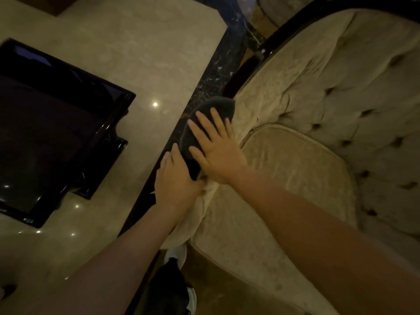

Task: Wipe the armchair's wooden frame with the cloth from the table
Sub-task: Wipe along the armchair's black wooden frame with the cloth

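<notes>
A dark grey cloth (pixel 205 114) is draped over the left arm of a beige tufted armchair (pixel 341 87). My right hand (pixel 216 146) lies flat on the cloth with its fingers spread, pressing it down. My left hand (pixel 176 178) grips the cloth's near end at the front of the armrest. The chair's dark wooden frame (pixel 252 62) shows beyond the cloth, running up and back along the armrest; under the cloth it is hidden.
A glossy black low table (pixel 56 123) stands on the pale polished floor (pixel 145 53) to the left. A dark marble strip (pixel 213 71) in the floor runs beside the chair. My foot in a white shoe (pixel 177 253) is below, by the chair's front.
</notes>
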Motion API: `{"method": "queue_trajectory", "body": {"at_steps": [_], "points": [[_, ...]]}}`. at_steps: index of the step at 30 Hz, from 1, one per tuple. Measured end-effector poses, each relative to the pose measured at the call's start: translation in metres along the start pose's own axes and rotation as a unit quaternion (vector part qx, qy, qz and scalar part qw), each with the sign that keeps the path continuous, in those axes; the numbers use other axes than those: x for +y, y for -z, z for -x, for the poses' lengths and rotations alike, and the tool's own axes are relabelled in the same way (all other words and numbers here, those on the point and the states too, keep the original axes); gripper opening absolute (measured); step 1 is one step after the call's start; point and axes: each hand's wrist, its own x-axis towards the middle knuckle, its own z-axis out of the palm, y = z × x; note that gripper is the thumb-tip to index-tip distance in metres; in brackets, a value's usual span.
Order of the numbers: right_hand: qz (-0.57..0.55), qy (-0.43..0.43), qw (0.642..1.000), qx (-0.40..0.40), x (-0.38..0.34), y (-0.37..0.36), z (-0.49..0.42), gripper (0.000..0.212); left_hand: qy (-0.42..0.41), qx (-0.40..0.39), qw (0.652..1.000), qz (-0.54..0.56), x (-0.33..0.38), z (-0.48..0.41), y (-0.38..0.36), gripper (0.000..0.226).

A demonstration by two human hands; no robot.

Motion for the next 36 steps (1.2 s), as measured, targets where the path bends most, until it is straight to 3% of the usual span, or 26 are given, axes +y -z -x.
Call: {"method": "queue_trajectory", "body": {"at_steps": [2, 5, 6, 9, 10, 13, 16, 20, 23, 25, 26, 28, 30, 34, 36], "points": [[-0.015, -0.012, 1.000, -0.002, -0.010, -0.004, 0.004, 0.062, -0.014, -0.007, 0.999, -0.029, 0.013, -0.015, 0.001, 0.093], [0.015, 0.063, 0.997, -0.033, 0.030, 0.010, -0.011, 0.064, 0.008, -0.020, 1.000, -0.021, 0.021, -0.031, 0.001, 0.093], [0.005, 0.032, 0.999, -0.035, 0.049, 0.018, -0.029, 0.064, 0.022, -0.022, 1.000, -0.001, 0.025, -0.039, 0.002, 0.099], [-0.077, -0.173, 0.981, -0.027, 0.096, 0.034, -0.082, 0.062, 0.008, -0.016, 1.000, 0.005, 0.046, -0.072, 0.004, 0.116], [-0.085, -0.190, 0.978, -0.017, 0.099, 0.031, -0.086, 0.062, 0.003, -0.015, 1.000, 0.015, 0.055, -0.086, 0.004, 0.121], [-0.034, -0.068, 0.997, -0.013, 0.100, 0.023, -0.065, 0.059, -0.026, -0.039, 0.998, 0.039, 0.078, -0.126, 0.001, 0.122], [0.042, 0.032, 0.997, -0.055, 0.166, 0.046, -0.100, 0.060, -0.032, -0.058, 0.997, 0.027, 0.099, -0.158, -0.002, 0.118], [0.068, -0.101, 0.991, -0.047, 0.202, 0.062, -0.149, 0.065, -0.043, -0.054, 0.997, -0.042, 0.133, -0.201, -0.005, 0.120], [0.054, -0.005, 0.997, -0.051, 0.199, 0.056, -0.134, 0.060, -0.024, -0.051, 0.996, -0.069, 0.162, -0.243, -0.013, 0.097], [0.103, 0.065, 0.991, -0.059, 0.246, 0.073, -0.146, 0.060, -0.046, -0.067, 0.993, -0.086, 0.177, -0.261, -0.022, 0.099], [0.122, 0.054, 0.990, -0.042, 0.267, 0.085, -0.159, 0.061, -0.061, -0.077, 0.992, -0.079, 0.182, -0.267, -0.024, 0.106], [0.130, -0.052, 0.990, -0.008, 0.284, 0.100, -0.179, 0.063, -0.081, -0.069, 0.993, -0.058, 0.191, -0.277, -0.027, 0.119], [0.083, -0.123, 0.989, 0.012, 0.272, 0.094, -0.185, 0.063, -0.087, -0.052, 0.994, -0.040, 0.202, -0.290, -0.028, 0.117], [0.137, -0.014, 0.990, 0.002, 0.306, 0.118, -0.183, 0.061, -0.130, -0.030, 0.990, -0.038, 0.232, -0.317, -0.030, 0.090], [0.154, -0.083, 0.984, 0.040, 0.337, 0.145, -0.194, 0.061, -0.137, -0.023, 0.989, -0.052, 0.248, -0.331, -0.032, 0.090]]}}
